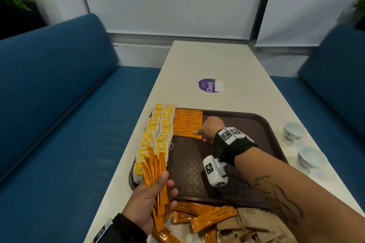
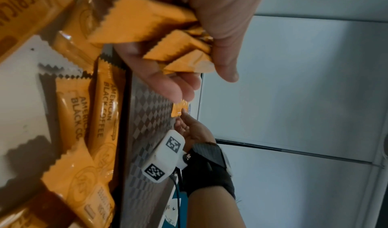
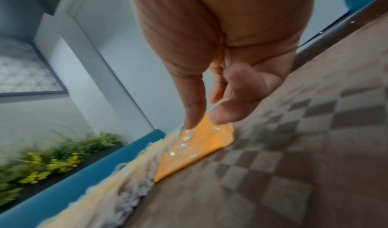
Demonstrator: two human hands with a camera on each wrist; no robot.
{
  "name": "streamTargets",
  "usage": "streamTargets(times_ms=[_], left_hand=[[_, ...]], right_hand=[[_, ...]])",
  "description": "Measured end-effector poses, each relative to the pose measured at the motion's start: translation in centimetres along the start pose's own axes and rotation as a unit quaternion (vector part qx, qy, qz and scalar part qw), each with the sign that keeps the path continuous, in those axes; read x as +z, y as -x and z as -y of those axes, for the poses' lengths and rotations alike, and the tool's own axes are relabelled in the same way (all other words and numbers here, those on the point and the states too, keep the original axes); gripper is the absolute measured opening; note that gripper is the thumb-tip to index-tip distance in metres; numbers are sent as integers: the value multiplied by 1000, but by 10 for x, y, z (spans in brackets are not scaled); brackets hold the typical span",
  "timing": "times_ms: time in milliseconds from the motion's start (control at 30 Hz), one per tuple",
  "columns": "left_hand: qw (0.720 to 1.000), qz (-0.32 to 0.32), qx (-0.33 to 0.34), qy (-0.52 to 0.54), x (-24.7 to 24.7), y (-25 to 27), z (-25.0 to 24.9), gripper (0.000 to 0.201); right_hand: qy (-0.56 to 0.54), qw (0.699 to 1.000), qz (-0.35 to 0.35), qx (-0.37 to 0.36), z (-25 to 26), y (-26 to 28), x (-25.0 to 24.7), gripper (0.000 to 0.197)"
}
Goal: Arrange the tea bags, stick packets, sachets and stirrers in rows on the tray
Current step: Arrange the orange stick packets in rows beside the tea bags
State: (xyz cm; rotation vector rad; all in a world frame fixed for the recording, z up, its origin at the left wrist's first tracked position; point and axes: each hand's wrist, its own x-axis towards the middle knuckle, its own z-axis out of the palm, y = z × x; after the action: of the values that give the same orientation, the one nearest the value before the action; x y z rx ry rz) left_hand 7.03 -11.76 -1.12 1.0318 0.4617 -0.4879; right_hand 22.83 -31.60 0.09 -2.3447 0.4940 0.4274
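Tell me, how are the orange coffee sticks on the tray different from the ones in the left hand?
The sticks on the tray lie flat, side by side in a tidy row; the sticks in the left hand stand up, fanned and crossing. The right hand touches the row's nearest stick; the left hand grips its whole bunch. Both are the same orange packets.

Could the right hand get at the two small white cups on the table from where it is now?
Probably yes. The right hand is at the orange stick packet row on the tray; the cups stand just off the tray's right edge, with only bare tray and table between. It would need to let go of the packet first.
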Motion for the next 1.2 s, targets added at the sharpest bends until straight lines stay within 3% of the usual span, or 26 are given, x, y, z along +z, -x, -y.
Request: streamTargets(times_ms=[67, 133, 233, 300, 433, 567, 733, 833, 900, 1033, 1200], left_hand=[[1000, 7, -1, -3, 0, 0, -1, 31], [1000, 13, 3, -18, 1, 0, 0, 37], [998, 22, 28, -60, 4, -1, 4, 44], [994, 28, 53, -95, 7, 0, 7, 47], [988, 29, 67, -137, 8, 4, 10, 47], [988, 31, 66, -134, 8, 6, 9, 25], [989, 29, 63, -132, 10, 6, 8, 18], [993, 25, 62, -98, 13, 3, 7, 21], [996, 21, 59, -62, 15, 1, 6, 22], [999, 2, 49, -24, 19, -2, 5, 22], [999, -29, 25, -3, 18, -5, 4, 18]], right_hand=[[-39, 996, 7, -85, 0, 20, -2, 23], [-94, 981, 77, -150, 2, 53, 0, 24], [-166, 952, 200, -160, 3, 97, 9, 24], [-200, 942, 224, -153, 0, 115, 14, 22], [-243, 938, 193, -152, -9, 131, 8, 3], [-245, 944, 156, -157, -19, 135, 0, 14], [-289, 936, 122, -157, -27, 138, 4, 19], [-325, 925, 153, -122, -32, 145, 17, 33], [-289, 931, 195, -111, -36, 152, 28, 41], [-276, 927, 225, -118, -39, 159, 43, 27], [-316, 933, 143, -96, -37, 143, 25, 13]])
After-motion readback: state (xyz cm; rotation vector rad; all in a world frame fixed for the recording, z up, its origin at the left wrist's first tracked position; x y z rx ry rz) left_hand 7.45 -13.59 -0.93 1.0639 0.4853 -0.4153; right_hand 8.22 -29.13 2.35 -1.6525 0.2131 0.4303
